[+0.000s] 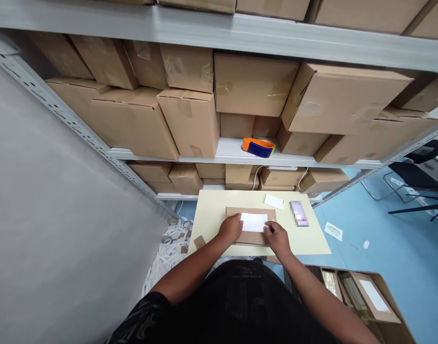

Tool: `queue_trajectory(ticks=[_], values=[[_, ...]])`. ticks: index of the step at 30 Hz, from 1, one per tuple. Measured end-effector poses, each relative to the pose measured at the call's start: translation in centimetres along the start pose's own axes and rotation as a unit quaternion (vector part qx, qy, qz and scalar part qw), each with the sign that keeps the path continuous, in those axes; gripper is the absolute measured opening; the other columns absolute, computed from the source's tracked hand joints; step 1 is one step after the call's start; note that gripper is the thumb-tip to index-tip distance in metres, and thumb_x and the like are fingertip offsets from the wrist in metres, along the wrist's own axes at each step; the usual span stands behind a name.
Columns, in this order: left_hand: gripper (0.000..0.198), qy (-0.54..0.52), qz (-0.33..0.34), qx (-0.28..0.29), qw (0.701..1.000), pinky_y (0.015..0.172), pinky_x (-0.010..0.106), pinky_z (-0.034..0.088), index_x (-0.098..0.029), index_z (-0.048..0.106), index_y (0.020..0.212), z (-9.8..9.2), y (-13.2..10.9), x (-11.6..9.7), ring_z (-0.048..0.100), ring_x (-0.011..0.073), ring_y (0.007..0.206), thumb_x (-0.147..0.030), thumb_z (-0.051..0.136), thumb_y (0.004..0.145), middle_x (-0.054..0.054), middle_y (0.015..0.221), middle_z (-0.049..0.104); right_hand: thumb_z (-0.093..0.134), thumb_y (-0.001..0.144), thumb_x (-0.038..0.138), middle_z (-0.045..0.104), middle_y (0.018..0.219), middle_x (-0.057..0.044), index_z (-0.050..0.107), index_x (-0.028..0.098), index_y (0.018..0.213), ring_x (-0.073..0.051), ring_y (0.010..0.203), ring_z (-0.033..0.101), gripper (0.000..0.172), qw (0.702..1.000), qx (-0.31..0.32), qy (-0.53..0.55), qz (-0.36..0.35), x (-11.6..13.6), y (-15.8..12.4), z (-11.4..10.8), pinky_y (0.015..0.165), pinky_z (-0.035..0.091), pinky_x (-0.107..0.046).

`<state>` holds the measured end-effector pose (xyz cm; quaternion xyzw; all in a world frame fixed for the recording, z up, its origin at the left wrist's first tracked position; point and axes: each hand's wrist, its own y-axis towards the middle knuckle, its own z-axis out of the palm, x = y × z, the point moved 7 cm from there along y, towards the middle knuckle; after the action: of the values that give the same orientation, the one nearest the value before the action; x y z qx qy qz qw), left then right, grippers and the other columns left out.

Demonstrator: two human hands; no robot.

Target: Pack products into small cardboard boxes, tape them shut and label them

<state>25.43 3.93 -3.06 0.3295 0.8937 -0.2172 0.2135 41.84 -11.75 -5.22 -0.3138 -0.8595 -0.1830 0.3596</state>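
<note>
A blank-looking white label (253,222) lies over a flat cardboard box (250,238) on the pale yellow table. The fingers of my left hand (230,229) are closed at the label's left edge, with the thumb on top. At the opposite edge my right hand (277,237) pinches the label's right end. Whether the label is stuck to the box or just held against it, I cannot tell. Another white label (274,201) rests behind the box, and a phone-like item with a blurred purple face (299,213) lies to the right.
The table (314,243) stands before a metal shelf (219,42) stacked with cardboard boxes (256,86). An orange and blue tape roll (259,147) sits on the shelf. An open carton (392,298) holding packages is at lower right. White scraps (168,248) litter the floor at left.
</note>
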Motion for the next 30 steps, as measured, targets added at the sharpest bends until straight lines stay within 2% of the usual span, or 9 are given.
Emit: queue_trajectory(ticks=[3, 6, 11, 15, 18, 20, 24, 27, 30], values=[[0.030, 0.043, 0.008, -0.003, 0.999, 0.093, 0.040, 0.048, -0.016, 0.065, 0.122, 1.4, 0.7, 0.6, 0.068, 0.0319, 0.109, -0.027, 0.048, 0.100, 0.018, 0.114, 0.073, 0.051, 0.091, 0.027, 0.074, 0.100, -0.011, 0.074, 0.019, 0.106, -0.025, 0.095, 0.067, 0.029, 0.992, 0.029, -0.093, -0.075, 0.2, 0.6, 1.6, 0.091, 0.051, -0.036], [0.038, 0.020, -0.010, -0.005, 1.000, 0.095, 0.044, 0.047, -0.016, 0.059, 0.132, 2.3, 1.3, 1.7, 0.068, 0.0356, 0.106, -0.031, 0.054, 0.097, 0.020, 0.107, 0.073, 0.050, 0.093, 0.019, 0.072, 0.100, -0.012, 0.075, 0.019, 0.102, -0.026, 0.100, 0.063, 0.026, 0.969, 0.065, -0.198, -0.132, 0.9, 0.7, 3.0, 0.093, 0.048, -0.035], [0.040, -0.028, -0.015, -0.033, 0.999, 0.097, 0.043, 0.046, -0.024, 0.056, 0.133, 2.0, 1.1, 3.1, 0.064, 0.0344, 0.113, -0.033, 0.061, 0.094, 0.016, 0.118, 0.068, 0.052, 0.095, 0.018, 0.067, 0.097, -0.013, 0.073, 0.019, 0.095, -0.027, 0.098, 0.059, 0.021, 0.940, 0.084, -0.298, -0.142, 1.8, 0.8, 3.5, 0.087, 0.045, -0.035], [0.035, -0.004, 0.042, -0.113, 0.993, 0.107, 0.047, 0.043, -0.023, 0.061, 0.127, 0.4, -0.3, 3.8, 0.055, 0.0353, 0.126, -0.025, 0.058, 0.093, 0.016, 0.129, 0.061, 0.050, 0.094, 0.019, 0.066, 0.100, -0.013, 0.072, 0.018, 0.104, -0.028, 0.100, 0.059, 0.024, 0.963, 0.068, -0.234, -0.118, 1.2, 0.8, 2.6, 0.091, 0.047, -0.037], [0.049, -0.077, 0.018, -0.174, 0.981, 0.117, 0.050, 0.035, -0.020, 0.056, 0.137, -0.4, -1.7, 6.1, 0.046, 0.0362, 0.138, -0.030, 0.063, 0.089, 0.017, 0.144, 0.053, 0.054, 0.092, 0.028, 0.065, 0.108, -0.016, 0.068, 0.014, 0.114, -0.031, 0.108, 0.059, 0.030, 0.984, -0.009, -0.170, -0.059, -0.7, 0.3, 0.2, 0.097, 0.048, -0.042], [0.056, -0.181, -0.037, -0.133, 0.974, 0.117, 0.049, 0.036, -0.018, 0.050, 0.143, 0.9, -2.4, 8.1, 0.047, 0.0353, 0.140, -0.036, 0.062, 0.091, 0.018, 0.148, 0.052, 0.057, 0.091, 0.040, 0.065, 0.113, -0.018, 0.066, 0.013, 0.120, -0.033, 0.108, 0.060, 0.041, 0.993, -0.047, -0.108, 0.020, -2.8, -0.4, -1.2, 0.095, 0.050, -0.045], [0.057, -0.324, -0.062, 0.000, 0.944, 0.114, 0.044, 0.041, -0.019, 0.047, 0.145, 4.0, -3.6, 8.6, 0.056, 0.0319, 0.135, -0.044, 0.056, 0.095, 0.016, 0.146, 0.059, 0.056, 0.090, 0.060, 0.072, 0.111, -0.011, 0.066, 0.020, 0.120, -0.028, 0.095, 0.069, 0.051, 0.981, 0.027, 0.093, 0.169, -5.9, -2.1, -0.1, 0.084, 0.055, -0.040], [0.056, -0.333, -0.058, -0.007, 0.941, 0.115, 0.043, 0.039, -0.021, 0.047, 0.145, 3.6, -4.3, 7.7, 0.054, 0.0311, 0.138, -0.047, 0.056, 0.096, 0.015, 0.149, 0.058, 0.055, 0.088, 0.067, 0.075, 0.107, -0.006, 0.066, 0.024, 0.117, -0.026, 0.092, 0.070, 0.052, 0.967, 0.021, 0.141, 0.212, -6.2, -2.8, 0.3, 0.084, 0.054, -0.038], [0.055, -0.318, -0.052, -0.017, 0.947, 0.116, 0.041, 0.039, -0.023, 0.047, 0.145, 2.3, -4.6, 6.2, 0.053, 0.0292, 0.140, -0.049, 0.053, 0.097, 0.012, 0.148, 0.059, 0.055, 0.087, 0.070, 0.074, 0.099, -0.004, 0.067, 0.024, 0.109, -0.024, 0.086, 0.068, 0.052, 0.965, -0.006, 0.144, 0.219, -5.6, -2.9, -0.9, 0.079, 0.053, -0.035]])
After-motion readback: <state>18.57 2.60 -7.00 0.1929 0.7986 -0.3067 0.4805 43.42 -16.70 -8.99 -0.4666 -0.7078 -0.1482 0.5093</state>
